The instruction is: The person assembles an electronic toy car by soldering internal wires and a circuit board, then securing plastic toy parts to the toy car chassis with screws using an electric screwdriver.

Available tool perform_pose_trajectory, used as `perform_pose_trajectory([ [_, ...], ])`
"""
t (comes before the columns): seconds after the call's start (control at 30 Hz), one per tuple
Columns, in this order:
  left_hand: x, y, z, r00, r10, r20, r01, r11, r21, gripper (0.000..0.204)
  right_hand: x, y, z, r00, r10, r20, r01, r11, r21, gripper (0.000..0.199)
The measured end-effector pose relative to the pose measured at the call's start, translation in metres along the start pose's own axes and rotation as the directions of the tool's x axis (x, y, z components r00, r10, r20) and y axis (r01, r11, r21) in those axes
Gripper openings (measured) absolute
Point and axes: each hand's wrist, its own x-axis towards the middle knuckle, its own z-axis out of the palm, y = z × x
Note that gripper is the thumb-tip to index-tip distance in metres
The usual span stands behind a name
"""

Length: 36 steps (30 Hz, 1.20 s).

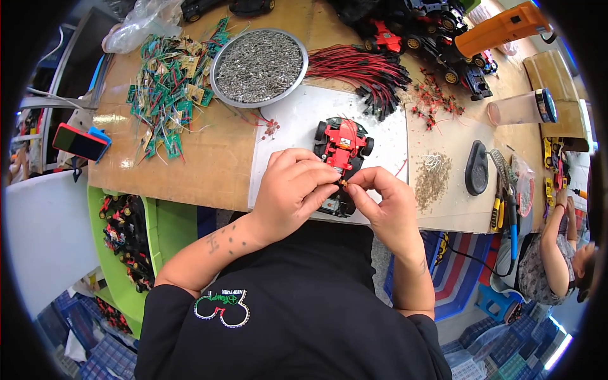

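Note:
A red and black toy car chassis (342, 144) with black wheels lies on a white sheet (278, 133) in front of me. Over its near end my left hand (300, 183) and my right hand (384, 201) meet, fingertips almost touching. Both hands pinch at a tiny orange-yellow part (343, 182) between them; its kind is too small to make out. The fingers of both hands are closed, and they cover part of the chassis. Just left of the chassis lie several small reddish round parts (270, 128).
A metal bowl of screws (259, 68) stands at the back, between green circuit boards (171, 95) and red-black wires (354, 68). At right are an orange electric screwdriver (503, 30), a soldering iron (512, 218) and a black oval object (476, 168). A co-worker (554, 253) sits far right. A green bin (120, 253) holds more cars.

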Motion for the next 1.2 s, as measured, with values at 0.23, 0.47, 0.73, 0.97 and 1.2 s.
perform_pose_trajectory([
  [0.23,-0.005,-0.005,-0.005,0.999,-0.035,-0.015,0.034,0.999,-0.028,0.023,0.0,-0.005,0.006,0.987,0.15,0.048,-0.156,0.974,0.167,0.014],
  [0.47,-0.001,0.003,-0.004,0.983,0.153,-0.104,-0.122,0.959,0.256,0.024,-0.006,-0.008,0.013,0.983,-0.167,-0.074,0.145,0.962,-0.232,0.02],
  [0.73,-0.009,0.01,-0.005,0.943,0.333,-0.008,-0.297,0.852,0.43,0.027,-0.009,-0.005,0.016,0.984,-0.154,-0.09,0.134,0.971,-0.2,0.018],
  [0.97,0.008,-0.004,0.0,0.998,-0.04,-0.051,0.045,0.992,0.116,0.02,-0.012,-0.005,0.013,0.986,-0.119,-0.116,0.079,0.95,-0.303,0.018],
  [1.2,0.011,-0.013,0.001,0.969,-0.242,0.04,0.242,0.97,-0.007,0.011,-0.009,-0.014,0.016,0.959,-0.282,-0.005,0.232,0.799,-0.555,0.021],
])
